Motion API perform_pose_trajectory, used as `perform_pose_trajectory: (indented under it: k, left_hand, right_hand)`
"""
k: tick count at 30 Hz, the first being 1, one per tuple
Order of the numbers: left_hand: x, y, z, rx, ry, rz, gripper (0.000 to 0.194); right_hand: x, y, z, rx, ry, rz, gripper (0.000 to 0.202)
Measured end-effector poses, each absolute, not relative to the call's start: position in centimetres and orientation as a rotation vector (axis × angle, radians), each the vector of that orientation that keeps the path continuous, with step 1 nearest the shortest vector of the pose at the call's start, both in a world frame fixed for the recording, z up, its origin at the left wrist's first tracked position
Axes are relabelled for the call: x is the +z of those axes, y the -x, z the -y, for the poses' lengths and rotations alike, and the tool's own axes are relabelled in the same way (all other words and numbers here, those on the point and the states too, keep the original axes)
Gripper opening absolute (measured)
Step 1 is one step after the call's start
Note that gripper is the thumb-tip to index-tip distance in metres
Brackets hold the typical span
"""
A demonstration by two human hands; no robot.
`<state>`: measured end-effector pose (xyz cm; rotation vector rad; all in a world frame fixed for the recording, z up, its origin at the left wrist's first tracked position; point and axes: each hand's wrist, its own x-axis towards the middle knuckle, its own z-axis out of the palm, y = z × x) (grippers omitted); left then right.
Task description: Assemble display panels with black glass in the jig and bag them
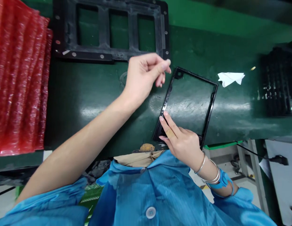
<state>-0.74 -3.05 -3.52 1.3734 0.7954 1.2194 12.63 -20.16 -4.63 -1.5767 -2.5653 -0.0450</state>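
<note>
Black frame point(168, 94), beneath right hand point(185, 143), fingers extended.
Left hand point(144, 73) farther out, pinched narrow, contents indiscernible; risk: uneven fingertip pressure skewing the frame.

Shirt point(127, 194): blue, sleeves point(54, 202) ending well above the wrists. Button point(150, 212): round, white. Right forearm point(209, 169): silver bangles point(216, 178), blue band point(223, 180). Beige cloth point(136, 159) visible at the shirt's edge.
</note>
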Motion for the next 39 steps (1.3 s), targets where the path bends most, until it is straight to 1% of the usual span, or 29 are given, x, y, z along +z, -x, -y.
perform_pose_trajectory:
  k: [2, 5, 7, 9, 11, 13, 15, 16, 17, 19, 20, 21, 22, 24, 26, 28, 30, 33, 39]
  left_hand:
    - [-2.3, 0.8, 1.6, 1.301, -1.397, -0.735, 0.031]
    - [-0.3, 1.4, 0.3, 1.383, -1.482, -0.712, 0.023]
    - [0.7, 2.5, 0.4, 1.389, -1.564, -0.785, 0.018]
    - [1.3, 4.2, 1.1, 1.335, -1.657, -0.939, 0.018]
    - [1.3, 6.4, 2.2, 1.222, -1.747, -1.154, 0.022]
    - [0.8, 8.6, 3.5, 1.079, -1.854, -1.397, 0.034]
    - [0.0, 10.4, 5.1, 0.838, -2.012, -1.65, 0.045]
    - [-0.4, 11.1, 5.9, 0.743, -2.097, -1.738, 0.044]
    - [-0.8, 11.5, 6.8, 0.687, -2.18, -1.786, 0.039]
    - [-1.6, 11.7, 8.6, 0.679, -2.327, -1.718, 0.024]
    - [-1.8, 11.5, 9.5, 0.684, -2.386, -1.614, 0.021]
    - [-2.0, 11.1, 10.2, 0.677, -2.434, -1.472, 0.025]
    - [-2.2, 10.6, 10.7, 0.649, -2.47, -1.314, 0.035]
    - [-2.6, 9.4, 11.2, 0.539, -2.515, -1.019, 0.064]
    - [-3.2, 8.3, 10.9, 0.403, -2.536, -0.798, 0.091]
    - [-3.9, 7.3, 10.4, 0.319, -2.547, -0.674, 0.104]
    - [-4.7, 6.3, 10.2, 0.285, -2.56, -0.628, 0.109]
    - [-5.5, 5.2, 10.6, 0.302, -2.58, -0.687, 0.11]
    - [-5.7, 4.3, 12.0, 0.311, -2.622, -0.796, 0.11]
  right_hand:
    - [-4.7, -12.6, 20.2, -0.044, 1.569, 2.557, 0.046]
    - [-4.9, -12.6, 20.2, -0.005, 1.56, 2.561, 0.049]
    - [-4.9, -12.6, 20.2, 0.037, 1.566, 2.562, 0.05]
    - [-5.0, -12.6, 20.2, 0.055, 1.572, 2.551, 0.05]
    - [-4.9, -12.5, 20.1, 0.059, 1.573, 2.541, 0.049]
    - [-4.9, -12.4, 20.1, 0.043, 1.572, 2.533, 0.048]
    - [-4.9, -12.4, 20.0, 0.012, 1.554, 2.526, 0.046]
    - [-4.9, -12.5, 19.9, 0.006, 1.549, 2.519, 0.045]
    - [-4.8, -12.6, 19.9, 0.013, 1.544, 2.509, 0.044]
    - [-4.6, -13.0, 19.7, 0.068, 1.514, 2.471, 0.041]
    - [-4.5, -13.3, 19.7, 0.101, 1.497, 2.434, 0.039]
    - [-4.2, -13.7, 19.6, 0.122, 1.486, 2.385, 0.037]
    - [-3.9, -14.0, 19.6, 0.127, 1.486, 2.33, 0.036]
    - [-3.3, -14.8, 19.6, 0.088, 1.549, 2.236, 0.037]
    - [-2.7, -15.3, 19.6, 0.016, 1.657, 2.207, 0.044]
    - [-2.4, -15.6, 19.7, -0.028, 1.728, 2.247, 0.05]
    - [-2.4, -15.5, 19.8, -0.026, 1.721, 2.314, 0.048]
    - [-2.8, -15.2, 20.0, -0.01, 1.629, 2.367, 0.038]
    - [-3.5, -14.7, 20.4, 0.019, 1.601, 2.268, 0.026]
